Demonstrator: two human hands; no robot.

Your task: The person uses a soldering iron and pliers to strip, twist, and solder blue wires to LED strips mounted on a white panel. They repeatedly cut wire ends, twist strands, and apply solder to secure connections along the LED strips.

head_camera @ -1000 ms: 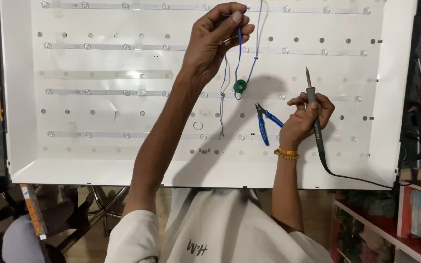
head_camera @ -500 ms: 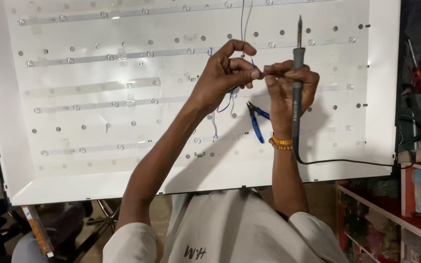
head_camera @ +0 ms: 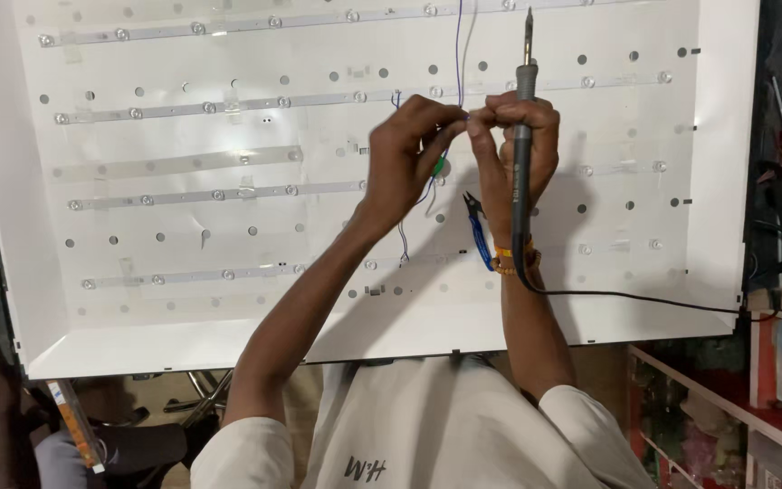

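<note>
- White sheet-metal backlight tray [head_camera: 717,181] fills the view, lying flat with rows of thin pale LED strips [head_camera: 228,101] running across it; red shelving with clutter [head_camera: 771,380] stands at the right edge, and a dark cable [head_camera: 644,297] trails off that way.
- Since a second ago both hands have come together: the left hand [head_camera: 405,149], which was lifted alone near the tray's upper rows, has dropped to the middle, and the right hand [head_camera: 518,145] has risen from the lower right to meet it.
- Half a second ago they were already close; now the fingertips touch, pinched on the end of the thin blue-and-white wire pair [head_camera: 460,45].
- My reading: the wire end is being worked between the fingers, with the iron kept ready but not applied.
- Left hand is closed in a fingertip pinch on the wire; a small green part [head_camera: 442,166] hangs just below it.
- Right hand is curled shut around the grey-handled soldering iron [head_camera: 524,81], thumb and forefinger also meeting the wire.
- Long axis of the iron runs nearly straight up the picture, tip pointing away from the person, cord end toward the wrist.
- Wire hangs along the same line, from the top edge down to the pinch.
- Blue-handled cutters [head_camera: 477,231] lie on the tray just below the hands, untouched.
</note>
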